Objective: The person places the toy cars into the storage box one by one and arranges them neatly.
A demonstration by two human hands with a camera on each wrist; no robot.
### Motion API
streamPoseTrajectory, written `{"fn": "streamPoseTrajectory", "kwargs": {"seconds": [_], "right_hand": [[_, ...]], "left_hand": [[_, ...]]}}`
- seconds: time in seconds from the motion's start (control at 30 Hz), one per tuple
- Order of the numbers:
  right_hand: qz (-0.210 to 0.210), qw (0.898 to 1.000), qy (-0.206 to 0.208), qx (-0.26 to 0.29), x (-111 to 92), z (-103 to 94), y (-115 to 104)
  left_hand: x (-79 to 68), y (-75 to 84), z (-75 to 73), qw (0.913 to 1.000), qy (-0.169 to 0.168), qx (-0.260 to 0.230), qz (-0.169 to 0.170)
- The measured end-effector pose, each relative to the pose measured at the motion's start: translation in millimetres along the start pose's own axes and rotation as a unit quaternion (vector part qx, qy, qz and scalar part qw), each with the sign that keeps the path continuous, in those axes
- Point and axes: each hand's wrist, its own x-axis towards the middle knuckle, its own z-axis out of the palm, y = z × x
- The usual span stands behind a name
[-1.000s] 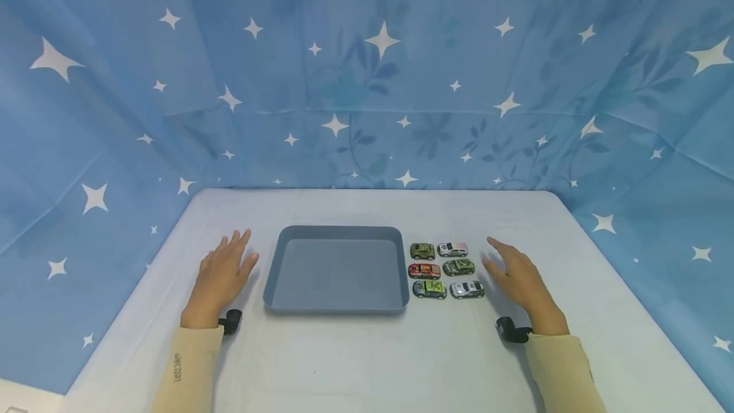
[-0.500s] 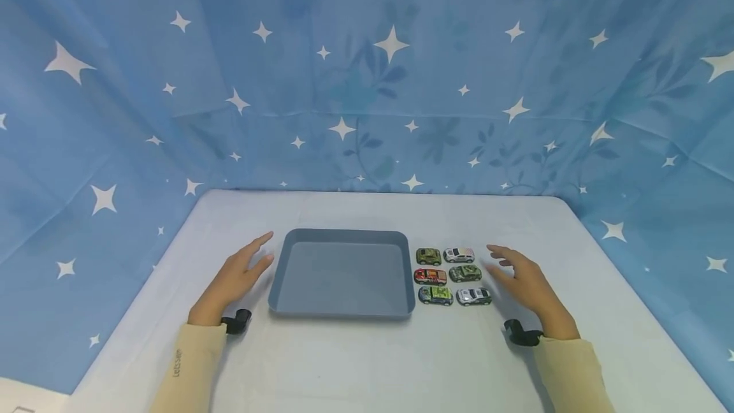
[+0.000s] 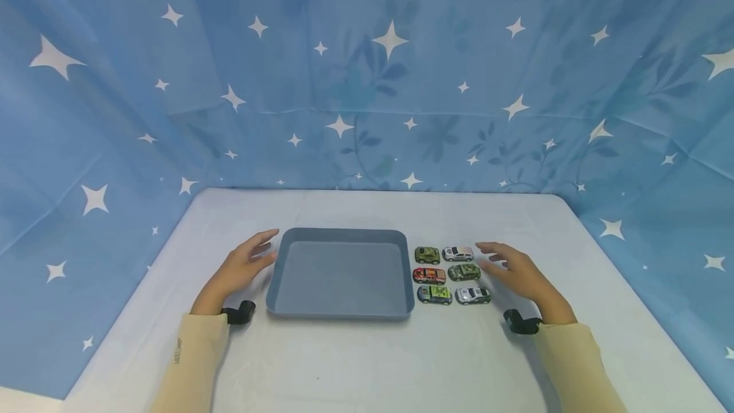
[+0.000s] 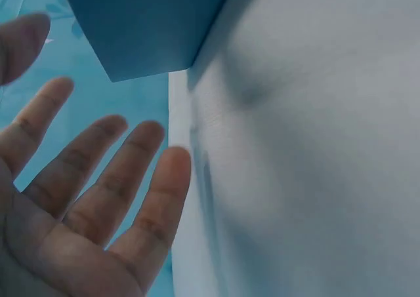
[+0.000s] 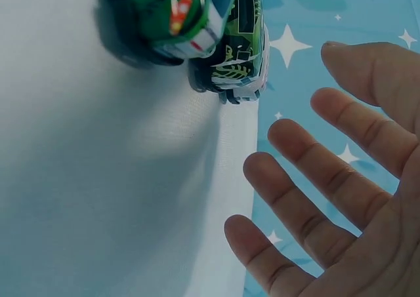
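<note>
A grey-blue rectangular tray (image 3: 341, 280) lies on the white table with nothing in it. Close to its left rim is my left hand (image 3: 241, 266), fingers spread and holding nothing; in the left wrist view the tray's corner (image 4: 147, 35) rises beyond the fingers. Several toy cars stand in two columns right of the tray, among them a red car (image 3: 429, 275), a camouflage car (image 3: 464, 272) and a silver car (image 3: 473, 296). My right hand (image 3: 518, 275) hovers just right of them, palm facing left and fingers extended. A green car (image 5: 237, 51) shows ahead of those fingers in the right wrist view.
A white cloth covers the table (image 3: 344, 362). Behind and at both sides hangs a blue curtain (image 3: 367, 81) with white stars. Black wrist cameras (image 3: 239, 313) are strapped to both wrists.
My left hand has turned and moved right, up to the tray's left rim. The right hand has shifted slightly left toward the cars. Tray and cars keep their places as the head view shifts slightly.
</note>
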Motion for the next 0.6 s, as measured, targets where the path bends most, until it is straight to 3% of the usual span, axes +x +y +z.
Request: {"fn": "streamPoseTrajectory", "kwargs": {"seconds": [0.33,0.6], "right_hand": [[0.007,1.000,-0.020,0.013,15.7,-7.2,1.7],[0.021,0.998,-0.045,0.041,26.2,-8.6,5.0]], "left_hand": [[12.1,-8.4,-1.0,0.9925,-0.041,-0.115,0.006],[11.8,-20.6,3.5,0.9883,-0.068,-0.137,-0.006]]}}
